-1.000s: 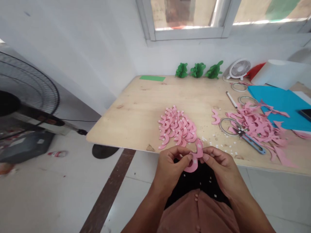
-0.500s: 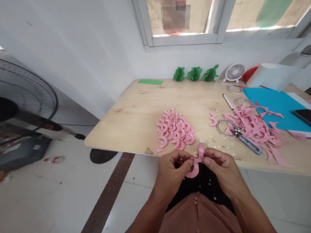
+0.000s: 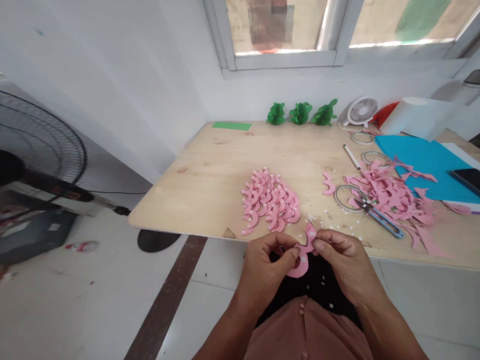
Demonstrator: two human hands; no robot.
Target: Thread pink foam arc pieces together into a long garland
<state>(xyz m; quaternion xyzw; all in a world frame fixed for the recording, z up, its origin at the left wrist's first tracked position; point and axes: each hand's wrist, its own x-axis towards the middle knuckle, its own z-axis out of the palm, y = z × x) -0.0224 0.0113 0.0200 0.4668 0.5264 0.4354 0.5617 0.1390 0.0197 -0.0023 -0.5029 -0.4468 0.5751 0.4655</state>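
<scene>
A curvy pink paper cutout [image 3: 299,270] with small white squares on it is held over my lap, just off the table's front edge. My left hand [image 3: 268,270] pinches its left side between thumb and fingers. On the other side, my right hand [image 3: 343,262] pinches the cutout's upper right edge. Just beyond my hands lies a heap of similar wavy pink cutouts [image 3: 270,200], many with white squares on their ends. One separate pink cutout [image 3: 328,183] rests to the right of the heap. Small white bits [image 3: 311,218] are scattered near my right hand.
Scissors with blue handles [image 3: 384,221], a tape roll [image 3: 339,199] and pink paper scraps [image 3: 397,192] lie at right. Behind them are a white pen [image 3: 351,156], blue sheets [image 3: 420,155] and a phone [image 3: 467,179]. Green paper shapes [image 3: 300,114] and a small fan [image 3: 362,111] stand along the wall.
Both hands keep their pinch on the pink cutout. It has tilted slightly, and its lower curve shows a little more. Nothing on the table has moved.
</scene>
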